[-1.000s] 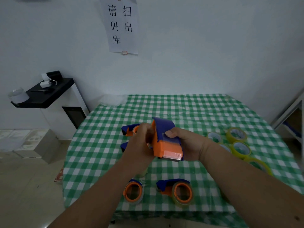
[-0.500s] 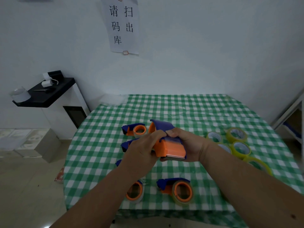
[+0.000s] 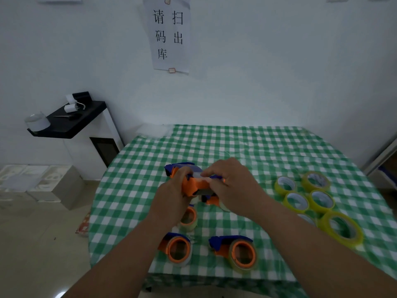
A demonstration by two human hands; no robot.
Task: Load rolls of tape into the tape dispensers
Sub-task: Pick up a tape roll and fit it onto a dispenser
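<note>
An orange and blue tape dispenser [image 3: 196, 184] is held above the green checked table [image 3: 247, 147]. My left hand [image 3: 174, 193] grips its left side from below. My right hand [image 3: 233, 186] covers its right side, with thumb and forefinger pinching a pale strip of tape at the top. Two loaded dispensers [image 3: 178, 248] [image 3: 237, 251] lie near the front edge, another [image 3: 189, 218] shows under my left wrist, and one more [image 3: 171, 169] peeks out behind my hands. Several yellow tape rolls [image 3: 309, 194] lie at the right.
A large yellow roll [image 3: 341, 230] lies nearest me at the right. A black-topped white stand [image 3: 71, 123] with small items is by the wall at left, a grey box [image 3: 64, 186] on the floor. A paper notice [image 3: 169, 35] hangs on the wall.
The dispenser has tipped over and dropped lower. My right hand moved from its right side onto its top and now pinches the tape strip. The view tilted down a little.
</note>
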